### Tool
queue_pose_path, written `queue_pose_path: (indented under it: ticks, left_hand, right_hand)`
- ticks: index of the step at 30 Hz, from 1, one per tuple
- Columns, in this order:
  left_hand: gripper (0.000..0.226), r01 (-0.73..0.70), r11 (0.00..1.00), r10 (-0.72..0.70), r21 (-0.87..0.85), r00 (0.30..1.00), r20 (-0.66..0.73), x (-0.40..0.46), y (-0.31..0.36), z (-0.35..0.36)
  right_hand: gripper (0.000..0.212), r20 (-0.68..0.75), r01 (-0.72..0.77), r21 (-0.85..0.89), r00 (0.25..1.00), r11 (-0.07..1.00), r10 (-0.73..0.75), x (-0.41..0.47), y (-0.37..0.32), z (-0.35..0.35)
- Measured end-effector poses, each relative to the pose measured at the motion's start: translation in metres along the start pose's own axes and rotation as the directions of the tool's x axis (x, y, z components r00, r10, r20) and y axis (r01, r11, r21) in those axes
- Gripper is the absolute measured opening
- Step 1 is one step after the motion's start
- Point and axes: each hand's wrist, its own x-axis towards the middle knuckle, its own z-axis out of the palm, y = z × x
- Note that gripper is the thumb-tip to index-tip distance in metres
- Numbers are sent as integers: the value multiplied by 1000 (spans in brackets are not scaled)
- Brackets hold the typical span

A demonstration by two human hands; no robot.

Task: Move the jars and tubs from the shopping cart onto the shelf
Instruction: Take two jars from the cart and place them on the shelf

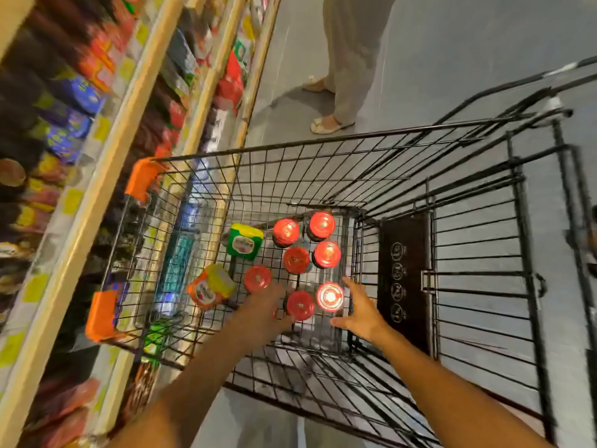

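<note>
Nearest jar: glossy red-lidded glass jar upright, just left of right hand
Right hand: spread wide, empty
Left hand: over neighbouring red-lidded jar; grip unclear

Bright overhead light makes strong glare on one red lid — the shelf is motion-blurred, the edges bend.

Cart open from above, wire walls on all sides. Red-lidded jars packed close at far end, narrow gaps between. Two tubs left of jars. Near basket floor bare. Shelf tight against cart's left side; blurred, free slots unclear.
</note>
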Motion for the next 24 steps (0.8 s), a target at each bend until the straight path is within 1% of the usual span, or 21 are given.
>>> queue_pose_path:
  ticks: [4,5,9,11,12,14,16,20,22,24]
  left_hand:
    - [59,7,1000,-7,31,1000,-2,13,-23,14]
    - [61,11,999,-11,36,1000,9,15,-29,19]
    - [68,-18,997,17,76,1000,11,27,-39,32]
    - [74,-31,992,31,120,1000,2,35,-41,41]
    - [77,-27,987,26,156,1000,8,39,-42,45]
    - [84,8,974,-18,227,999,41,45,-40,52]
    - [90,31,954,-58,297,995,83,52,-36,57]
    - [99,44,860,-126,509,984,128,63,-29,71]
    - [102,59,824,-160,563,978,132,69,-28,78]
    - [105,77,809,-193,583,971,139,75,-30,82]
  right_hand:
    - [105,-8,0,31,1000,1000,1,25,13,18]
    - [101,-17,10,48,1000,999,-9,33,19,25]
    - [79,-129,48,91,991,995,-36,42,21,37]
    - [67,-113,42,130,993,991,-27,41,21,38]
    - [64,-106,37,136,994,990,-22,39,19,38]
    - [65,-121,33,119,992,992,-18,36,20,37]
    - [68,-143,11,175,990,984,14,32,20,34]
    - [65,-222,5,290,973,957,62,20,18,28]
    - [67,-272,22,277,961,961,56,16,20,26]
    - [69,-283,29,268,958,963,50,14,21,25]
